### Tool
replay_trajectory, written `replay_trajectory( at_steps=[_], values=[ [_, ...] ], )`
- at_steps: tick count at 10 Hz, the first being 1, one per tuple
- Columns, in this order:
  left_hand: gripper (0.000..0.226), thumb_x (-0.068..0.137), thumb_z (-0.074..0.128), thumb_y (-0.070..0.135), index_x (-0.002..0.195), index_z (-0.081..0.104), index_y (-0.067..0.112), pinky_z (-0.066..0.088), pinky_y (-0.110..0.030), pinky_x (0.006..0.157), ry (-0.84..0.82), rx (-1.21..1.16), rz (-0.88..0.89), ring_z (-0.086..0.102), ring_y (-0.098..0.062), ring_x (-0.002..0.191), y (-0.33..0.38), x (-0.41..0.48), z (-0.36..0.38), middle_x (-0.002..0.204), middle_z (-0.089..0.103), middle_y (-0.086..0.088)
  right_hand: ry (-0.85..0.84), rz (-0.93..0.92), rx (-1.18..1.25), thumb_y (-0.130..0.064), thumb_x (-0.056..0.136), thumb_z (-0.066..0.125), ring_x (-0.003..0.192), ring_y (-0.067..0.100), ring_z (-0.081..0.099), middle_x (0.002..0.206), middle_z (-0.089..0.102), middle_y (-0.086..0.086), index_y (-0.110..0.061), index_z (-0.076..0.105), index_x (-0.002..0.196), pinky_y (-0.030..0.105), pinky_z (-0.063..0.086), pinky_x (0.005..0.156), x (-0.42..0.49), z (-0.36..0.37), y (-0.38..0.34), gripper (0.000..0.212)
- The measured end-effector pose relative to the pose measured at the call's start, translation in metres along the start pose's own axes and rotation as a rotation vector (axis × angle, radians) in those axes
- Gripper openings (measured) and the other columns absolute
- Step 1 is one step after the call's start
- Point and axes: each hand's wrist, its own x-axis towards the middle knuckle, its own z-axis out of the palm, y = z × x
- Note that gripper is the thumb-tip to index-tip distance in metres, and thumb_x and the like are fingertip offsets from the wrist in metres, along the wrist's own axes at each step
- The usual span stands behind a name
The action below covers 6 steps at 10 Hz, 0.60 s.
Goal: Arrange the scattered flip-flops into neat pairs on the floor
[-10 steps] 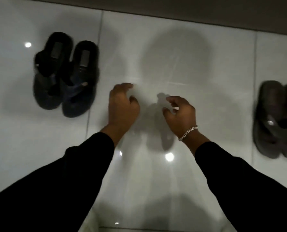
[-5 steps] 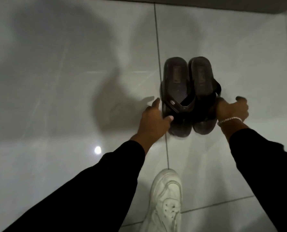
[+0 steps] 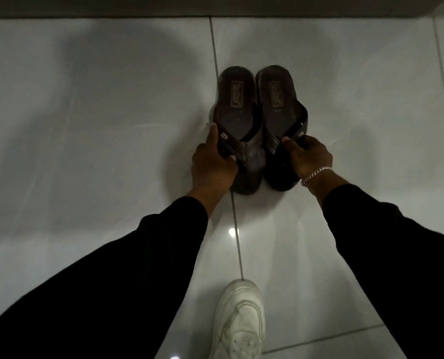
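Both hands are squaring up one dark pair of flip-flops on the pale tiled floor (image 3: 86, 151). The left hand (image 3: 212, 165) is curled around the strap and outer edge of the left flip-flop (image 3: 237, 125), thumb on the strap; the right hand (image 3: 307, 156) pinches the strap of the right flip-flop (image 3: 280, 117), fingers closed over its outer side.

To finish this step well, I would press the two inward until their inner edges meet evenly, slide them flat without lifting, and level the near ends (the left one seems to sit slightly nearer the person).

Taking the grout line (image 3: 217, 60) as the landmark, the pair lies just to its right, the left sandal's near end touching it. Each long axis runs almost parallel to that line, heels with logo patches pointing away toward the wall base (image 3: 215, 6), toes toward the white sneaker (image 3: 241, 320).
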Motion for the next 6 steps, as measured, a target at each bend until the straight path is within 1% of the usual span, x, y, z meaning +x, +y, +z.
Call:
replay_trajectory(
  at_steps=[1, 2, 3, 4, 5, 6],
  values=[
    [0.079, 0.081, 0.056, 0.022, 0.149, 0.017, 0.034, 0.039, -0.029, 0.102, -0.003, -0.021, 0.028, 0.051, -0.029, 0.124, -0.001, 0.008, -0.005, 0.134, 0.056, -0.010, 0.008, 0.014, -0.002, -0.053, 0.083, 0.058, 0.119, 0.033, 0.056, 0.123, 0.066, 0.010, -0.017, 0.065, 0.115, 0.035, 0.043, 0.100, 0.011, 0.004, -0.017, 0.048],
    [0.079, 0.081, 0.057, 0.021, 0.149, 0.018, 0.032, 0.039, -0.026, 0.099, -0.037, -0.047, 0.074, 0.054, -0.027, 0.121, -0.002, 0.013, -0.006, 0.129, 0.061, -0.010, -0.001, 0.038, 0.033, -0.051, 0.084, 0.059, 0.120, 0.034, 0.056, 0.126, 0.065, 0.011, -0.017, 0.064, 0.118, 0.039, 0.044, 0.105, 0.018, 0.001, -0.021, 0.048],
    [0.080, 0.080, 0.060, 0.017, 0.148, 0.021, 0.030, 0.041, -0.022, 0.093, -0.106, -0.137, 0.078, 0.058, -0.025, 0.117, 0.002, 0.018, -0.011, 0.129, 0.062, -0.008, 0.003, 0.037, 0.092, -0.050, 0.085, 0.061, 0.127, 0.035, 0.051, 0.135, 0.059, 0.013, -0.014, 0.058, 0.126, 0.043, 0.039, 0.111, 0.017, -0.004, -0.024, 0.055],
    [0.071, 0.080, 0.061, 0.015, 0.143, 0.032, 0.027, 0.045, -0.024, 0.088, -0.141, -0.182, 0.082, 0.058, -0.025, 0.116, 0.010, 0.014, -0.026, 0.130, 0.059, -0.005, 0.038, 0.022, 0.134, -0.050, 0.085, 0.061, 0.131, 0.035, 0.047, 0.140, 0.055, 0.014, -0.010, 0.053, 0.131, 0.040, 0.036, 0.111, 0.000, -0.011, -0.036, 0.062],
    [0.050, 0.082, 0.059, 0.013, 0.130, 0.049, 0.021, 0.042, -0.018, 0.079, -0.036, -0.245, 0.200, 0.061, -0.024, 0.109, 0.025, 0.004, -0.058, 0.109, 0.060, 0.002, 0.088, -0.118, 0.111, -0.051, 0.084, 0.060, 0.117, 0.033, 0.057, 0.122, 0.066, 0.012, -0.016, 0.063, 0.116, 0.031, 0.043, 0.096, -0.028, -0.016, -0.063, 0.047],
    [0.044, 0.086, 0.057, 0.016, 0.130, 0.051, 0.015, 0.044, -0.025, 0.094, 0.033, -0.172, 0.318, 0.056, -0.024, 0.116, 0.045, -0.018, -0.111, 0.126, 0.060, -0.006, 0.119, -0.248, 0.130, -0.045, 0.084, 0.064, 0.110, 0.028, 0.061, 0.117, 0.068, 0.009, -0.021, 0.063, 0.120, 0.022, 0.039, 0.085, -0.075, -0.028, -0.097, 0.043]
  ],
)
